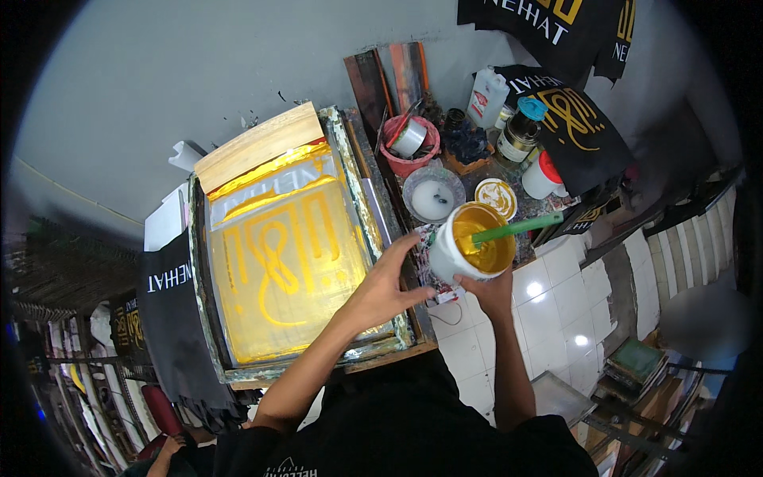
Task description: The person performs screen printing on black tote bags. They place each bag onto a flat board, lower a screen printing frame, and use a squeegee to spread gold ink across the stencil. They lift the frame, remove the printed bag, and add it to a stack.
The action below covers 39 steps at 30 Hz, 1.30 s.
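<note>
My right hand (pixel 486 290) grips a white tub of yellow ink (pixel 474 241) from below, with a green stick (pixel 517 228) resting in it. My left hand (pixel 385 282) lies with fingers spread on the right edge of a printing screen (pixel 286 254), its fingertips close to the tub. The screen's mesh is coated in yellow ink around a looping design. A wooden squeegee (pixel 258 145) rests across the screen's far end. A black shirt (pixel 171 318) hangs out from under the frame on the left.
A cluttered side table (pixel 509 187) to the right holds a red bucket (pixel 409 147), a clear round container (pixel 433 195), jars and a white jug (pixel 486 95). Black printed shirts (pixel 576 123) hang beyond. White tiles (pixel 556 302) lie below at the right.
</note>
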Available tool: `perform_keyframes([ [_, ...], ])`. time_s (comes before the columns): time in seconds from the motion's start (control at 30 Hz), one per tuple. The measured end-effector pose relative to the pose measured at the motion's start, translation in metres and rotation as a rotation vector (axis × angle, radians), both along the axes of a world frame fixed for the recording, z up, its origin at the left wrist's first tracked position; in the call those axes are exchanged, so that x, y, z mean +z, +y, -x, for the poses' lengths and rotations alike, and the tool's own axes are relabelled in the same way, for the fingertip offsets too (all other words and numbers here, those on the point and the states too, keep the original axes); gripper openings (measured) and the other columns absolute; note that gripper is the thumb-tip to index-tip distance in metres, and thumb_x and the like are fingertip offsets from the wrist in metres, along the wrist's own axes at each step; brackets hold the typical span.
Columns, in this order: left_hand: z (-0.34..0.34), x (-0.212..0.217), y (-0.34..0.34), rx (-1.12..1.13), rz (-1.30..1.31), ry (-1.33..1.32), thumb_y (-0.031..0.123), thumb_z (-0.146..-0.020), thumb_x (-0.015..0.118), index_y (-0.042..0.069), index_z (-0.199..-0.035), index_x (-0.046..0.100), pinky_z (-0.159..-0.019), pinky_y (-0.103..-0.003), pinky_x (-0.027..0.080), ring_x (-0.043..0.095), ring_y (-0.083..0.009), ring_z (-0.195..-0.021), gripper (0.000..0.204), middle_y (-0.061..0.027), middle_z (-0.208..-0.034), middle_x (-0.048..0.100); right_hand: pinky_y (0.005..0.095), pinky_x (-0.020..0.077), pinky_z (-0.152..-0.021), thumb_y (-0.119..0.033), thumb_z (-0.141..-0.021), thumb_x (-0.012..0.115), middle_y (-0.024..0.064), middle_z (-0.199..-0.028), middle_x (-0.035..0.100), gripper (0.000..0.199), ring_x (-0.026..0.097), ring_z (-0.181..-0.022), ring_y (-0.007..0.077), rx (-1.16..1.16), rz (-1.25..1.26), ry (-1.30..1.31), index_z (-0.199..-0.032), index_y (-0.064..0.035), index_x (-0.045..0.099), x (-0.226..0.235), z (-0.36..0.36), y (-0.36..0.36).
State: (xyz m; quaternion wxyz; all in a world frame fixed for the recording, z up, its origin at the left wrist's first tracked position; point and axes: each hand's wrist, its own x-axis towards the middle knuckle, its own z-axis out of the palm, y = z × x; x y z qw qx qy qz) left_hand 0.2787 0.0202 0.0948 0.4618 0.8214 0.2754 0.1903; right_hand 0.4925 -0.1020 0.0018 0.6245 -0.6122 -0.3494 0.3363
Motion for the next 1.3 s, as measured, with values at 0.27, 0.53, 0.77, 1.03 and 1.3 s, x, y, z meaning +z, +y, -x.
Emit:
perform_keyframes([
  [0.27, 0.057, 0.042, -0.006, 0.047, 0.266, -0.25, 0.026, -0.05, 0.102, 0.002, -0.152, 0.04, -0.12, -0.042, 0.035, 0.048, -0.0304, -0.141, 0.121, -0.0159, -0.149, 0.051, 0.0438, 0.0508, -0.104, -0.021, -0.075, 0.09, 0.0184, -0.132, 0.066, 0.081, 0.066, -0.122, 0.0308, 0.792, 0.18, -0.487, -0.144, -0.0036, 0.051, 0.141, 0.014, 0.0],
  [0.53, 0.142, 0.048, -0.04, 0.359, -0.154, -0.069, 0.032, -0.046, 0.103, 0.005, -0.147, 0.046, -0.114, -0.044, 0.041, 0.052, -0.0314, -0.134, 0.119, -0.0157, -0.142, 0.052, 0.0422, 0.0545, -0.084, -0.014, -0.08, 0.08, 0.0137, -0.106, 0.071, 0.028, 0.07, -0.099, 0.0309, 0.519, -0.494, -1.452, -0.104, -0.0035, 0.073, 0.242, 0.058, 0.071],
  [0.77, 0.195, 0.039, -0.042, 0.466, -0.265, -0.057, 0.026, -0.054, 0.098, 0.005, -0.149, 0.044, -0.115, -0.05, 0.039, 0.047, -0.0425, -0.136, 0.111, -0.0211, -0.144, 0.05, 0.043, 0.0507, -0.072, -0.013, -0.081, 0.073, 0.0081, -0.091, 0.061, 0.018, 0.064, -0.085, 0.0291, 0.883, -0.402, -1.471, -0.096, -0.0049, 0.067, 0.248, 0.107, 0.097],
  [1.03, 0.259, 0.021, -0.029, 0.492, -0.408, 0.03, 0.031, -0.053, 0.102, 0.004, -0.149, 0.044, -0.115, -0.049, 0.04, 0.046, -0.0408, -0.137, 0.115, -0.0216, -0.146, 0.049, 0.0313, 0.05, -0.064, -0.014, -0.074, 0.069, 0.0029, -0.083, 0.058, 0.023, 0.062, -0.078, 0.0197, 0.73, -0.611, -1.837, -0.097, -0.008, 0.066, 0.238, 0.172, 0.112],
  [1.3, 0.297, 0.007, -0.005, 0.476, -0.493, -0.018, 0.032, -0.057, 0.099, 0.002, -0.151, 0.039, -0.112, -0.053, 0.04, 0.047, -0.0454, -0.134, 0.115, -0.0242, -0.143, 0.048, 0.038, 0.0489, -0.056, -0.022, -0.093, 0.07, 0.01, -0.059, 0.064, 0.028, 0.064, -0.054, 0.0206, 0.914, 0.225, -0.991, -0.075, -0.0007, 0.074, 0.195, 0.195, 0.134],
])
